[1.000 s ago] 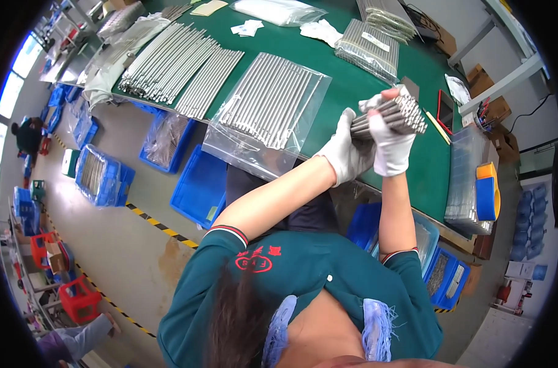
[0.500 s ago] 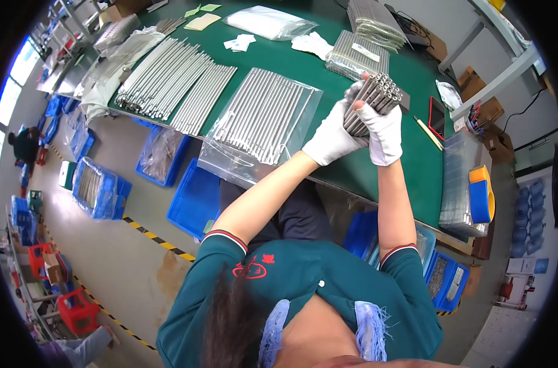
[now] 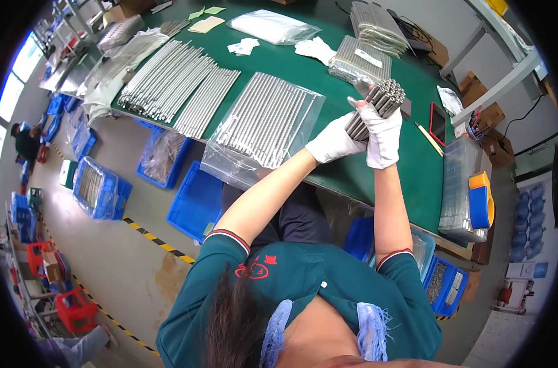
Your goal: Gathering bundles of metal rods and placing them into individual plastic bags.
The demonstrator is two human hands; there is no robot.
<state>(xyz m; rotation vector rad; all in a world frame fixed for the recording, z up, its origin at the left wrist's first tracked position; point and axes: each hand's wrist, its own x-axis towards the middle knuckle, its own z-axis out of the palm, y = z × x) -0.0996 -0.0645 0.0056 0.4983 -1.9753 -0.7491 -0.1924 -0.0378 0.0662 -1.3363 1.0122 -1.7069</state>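
Note:
A bundle of metal rods (image 3: 382, 101) is held upright and tilted between my two gloved hands, above the right part of the green table. My left hand (image 3: 339, 140) wears a white glove and wraps round the bundle's lower left side. From the right, my right hand (image 3: 383, 132), gloved too, closes on the same rods with its thumb across them. The rods' round ends face up and away. To the left of my hands, a clear plastic bag (image 3: 263, 126) with a row of similar rods lies at the table's front edge.
Loose rods (image 3: 168, 80) lie in rows on the green table (image 3: 276, 60) at left. Bagged rods (image 3: 358, 60) are stacked at the back right. A tape dispenser (image 3: 480, 199) sits on plastic-wrapped rods at right. Blue bins (image 3: 193, 199) stand below the table edge.
The bundle has shifted very slightly and turned a little in my hands, its ends now facing more to the right. Both hands still grip it.

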